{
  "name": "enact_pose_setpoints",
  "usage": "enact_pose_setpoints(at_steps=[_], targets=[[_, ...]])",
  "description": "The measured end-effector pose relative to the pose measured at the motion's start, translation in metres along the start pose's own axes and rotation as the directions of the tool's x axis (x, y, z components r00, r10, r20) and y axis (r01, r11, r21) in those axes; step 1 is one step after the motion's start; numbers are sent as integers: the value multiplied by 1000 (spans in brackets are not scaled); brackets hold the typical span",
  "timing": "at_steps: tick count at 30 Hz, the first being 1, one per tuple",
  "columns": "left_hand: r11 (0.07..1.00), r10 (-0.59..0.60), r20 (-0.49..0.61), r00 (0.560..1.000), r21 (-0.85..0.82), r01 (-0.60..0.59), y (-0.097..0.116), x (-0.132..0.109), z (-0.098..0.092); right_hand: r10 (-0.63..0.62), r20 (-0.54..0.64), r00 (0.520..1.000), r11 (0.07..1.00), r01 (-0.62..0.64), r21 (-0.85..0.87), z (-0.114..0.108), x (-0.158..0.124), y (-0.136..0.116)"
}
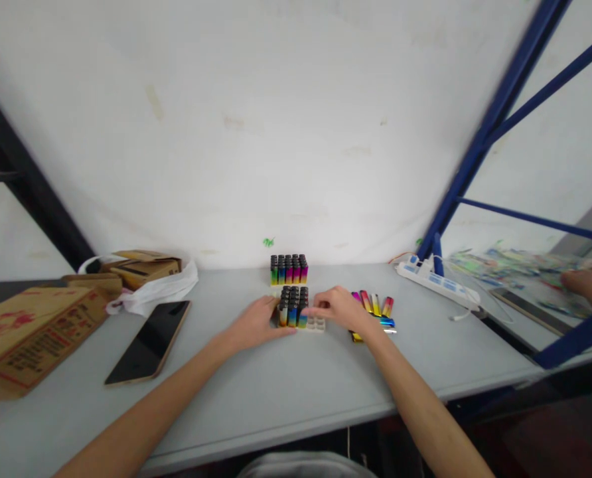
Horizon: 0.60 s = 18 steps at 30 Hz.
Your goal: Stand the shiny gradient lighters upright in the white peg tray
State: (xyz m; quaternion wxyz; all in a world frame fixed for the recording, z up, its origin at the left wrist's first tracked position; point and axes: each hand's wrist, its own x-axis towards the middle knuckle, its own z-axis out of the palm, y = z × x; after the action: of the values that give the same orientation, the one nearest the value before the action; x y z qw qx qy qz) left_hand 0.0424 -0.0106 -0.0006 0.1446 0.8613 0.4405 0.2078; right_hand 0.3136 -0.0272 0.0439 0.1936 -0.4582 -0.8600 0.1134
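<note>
Lighters with black caps and bodies shading from yellow to green, blue and pink stand upright in a white tray, midway along the counter and nearer its far edge than its near one. The tray's right-hand cells are bare.

The left hand lies palm down, its fingers loosely stretched against the left side of the tray and closed round nothing that shows. The right hand arches over the tray's right part with its fingers bent downward. Whether it pinches one of the lighters cannot be told.

These lighters are probably light, stiff and smooth-sided, so a glossy body may slip. A pinch across the two flat faces just under the cap looks the surest hold. Packed so close, they seem easy to knock over, and the thin tray likely slides unless it is steadied.

A second block stands at the far edge, and loose lighters lie just right of the right hand. A phone lies face up toward the left, beside a plastic bag and a cardboard box at the left edge. The box bears red print too blurred to read. A power strip lies at the far right corner. No brand can be read anywhere. Another person's hand shows beyond the right edge.
</note>
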Motion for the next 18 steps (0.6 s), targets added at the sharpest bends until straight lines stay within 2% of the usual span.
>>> enact_pose_setpoints(at_steps=[2, 4, 6, 9, 14, 16, 18], targets=[[1000, 15, 8, 1000, -13, -15, 0, 0, 0, 111, -106, 988, 988, -121, -93, -12, -4, 9], [999, 38, 18, 999, -21, -37, 0, 0, -1, 222, -207, 953, 952, -258, -165, -25, -8, 22], [998, 57, 19, 998, -21, -57, 0, 0, -3, 307, -227, 924, 917, -351, -190, -35, -13, 36], [997, 75, 23, 997, -5, -75, 0, 0, -5, 415, -138, 899, 879, -436, -195, -43, -21, 51], [997, 78, 37, 996, 18, -79, -2, 0, -5, 550, 133, 824, 835, -537, -122, -38, -29, 53], [997, 81, 28, 996, 5, -82, -3, 0, -4, 559, 132, 818, 829, -550, -104, -32, -29, 52], [996, 85, 24, 996, -9, -85, -2, 1, -4, 526, 80, 847, 850, -518, -96, -25, -26, 51]])
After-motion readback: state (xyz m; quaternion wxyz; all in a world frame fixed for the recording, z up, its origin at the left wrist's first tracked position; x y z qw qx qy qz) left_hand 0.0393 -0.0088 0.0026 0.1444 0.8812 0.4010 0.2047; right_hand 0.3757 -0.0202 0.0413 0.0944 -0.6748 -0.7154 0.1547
